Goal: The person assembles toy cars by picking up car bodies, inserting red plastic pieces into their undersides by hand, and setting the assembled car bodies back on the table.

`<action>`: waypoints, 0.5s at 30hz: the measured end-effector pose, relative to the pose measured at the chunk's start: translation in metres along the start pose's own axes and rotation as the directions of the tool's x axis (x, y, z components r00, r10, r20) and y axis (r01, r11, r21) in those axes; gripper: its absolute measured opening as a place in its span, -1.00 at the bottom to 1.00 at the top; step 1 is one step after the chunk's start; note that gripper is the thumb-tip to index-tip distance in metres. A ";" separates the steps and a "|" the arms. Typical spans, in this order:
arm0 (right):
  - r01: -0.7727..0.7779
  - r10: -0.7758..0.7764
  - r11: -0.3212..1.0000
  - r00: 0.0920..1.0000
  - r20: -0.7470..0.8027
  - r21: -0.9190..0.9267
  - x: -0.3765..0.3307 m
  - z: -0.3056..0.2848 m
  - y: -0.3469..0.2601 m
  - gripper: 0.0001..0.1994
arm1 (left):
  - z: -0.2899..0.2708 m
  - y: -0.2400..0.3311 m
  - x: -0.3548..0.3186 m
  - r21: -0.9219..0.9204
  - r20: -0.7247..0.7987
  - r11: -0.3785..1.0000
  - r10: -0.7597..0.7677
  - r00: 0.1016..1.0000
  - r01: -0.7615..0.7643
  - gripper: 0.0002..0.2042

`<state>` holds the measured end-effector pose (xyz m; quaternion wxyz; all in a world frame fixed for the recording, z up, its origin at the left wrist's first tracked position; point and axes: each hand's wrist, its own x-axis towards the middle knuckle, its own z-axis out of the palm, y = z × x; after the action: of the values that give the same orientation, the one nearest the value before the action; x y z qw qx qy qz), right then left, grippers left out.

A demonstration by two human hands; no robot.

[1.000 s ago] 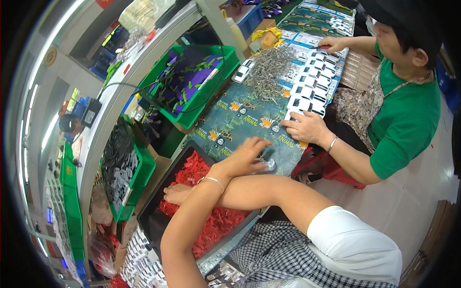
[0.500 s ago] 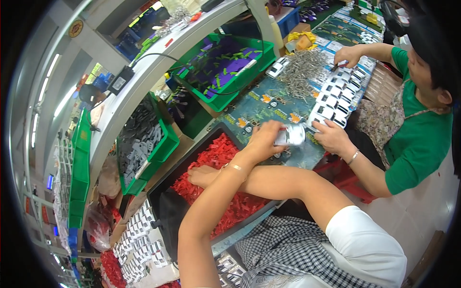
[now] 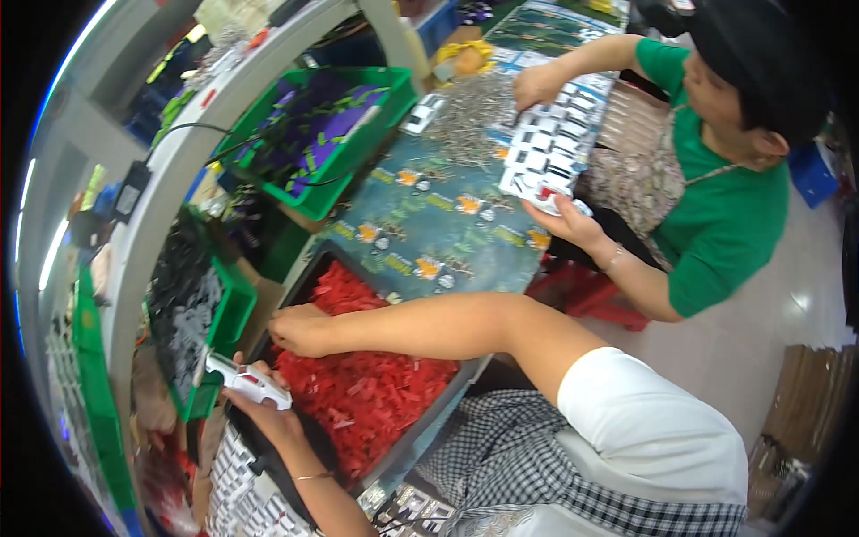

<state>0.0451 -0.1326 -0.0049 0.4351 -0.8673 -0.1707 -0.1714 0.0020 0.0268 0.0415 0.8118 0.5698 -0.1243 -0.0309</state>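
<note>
My left hand point(image 3: 259, 407), at the lower left beside the black bin's edge, is closed round a white toy car body point(image 3: 255, 383) with window openings. My right forearm stretches across the bin, and my right hand point(image 3: 301, 330) is at its far left side. The fingers of that hand are curled inward; what they hold, if anything, is hidden. Below the right arm, small red plastic pieces point(image 3: 376, 389) fill the black bin point(image 3: 420, 430).
White car bodies point(image 3: 250, 492) stand in rows at lower left. Green crates hold grey parts point(image 3: 192, 309) and purple parts point(image 3: 313, 125). A co-worker in green point(image 3: 725, 233) holds a white car body point(image 3: 559, 199) with red in it, beside rows of others and a metal-pin heap point(image 3: 465, 116).
My left hand has swung from the table, near the co-worker, to the bin's left, bringing the car body. My right hand has come up out of the red pieces. The view has shifted.
</note>
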 end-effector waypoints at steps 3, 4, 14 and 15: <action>-0.063 0.078 0.989 0.991 -0.113 0.133 -0.006 -0.023 0.000 -0.92 | -0.007 -0.012 0.016 -0.190 0.116 0.952 -0.222 0.968 0.241 -0.41; -0.057 0.081 0.987 0.985 -0.152 0.153 -0.004 -0.027 0.000 -0.92 | -0.026 -0.021 0.024 -0.148 0.159 0.956 -0.232 0.960 0.255 -0.49; 0.374 -0.385 0.922 0.870 -0.307 -0.097 -0.026 -0.046 -0.030 -0.88 | 0.004 -0.043 0.005 0.007 -0.033 0.989 -0.149 0.988 0.149 -0.76; 0.415 -0.434 0.901 0.855 -0.284 -0.126 -0.027 -0.044 -0.031 -0.87 | 0.006 -0.047 0.002 -0.101 -0.011 0.984 -0.148 0.989 0.146 -0.77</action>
<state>0.0008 -0.1554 0.0291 0.3814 -0.7838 -0.2832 -0.4001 0.0063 0.0042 0.0003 0.8359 0.5363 -0.0725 -0.0916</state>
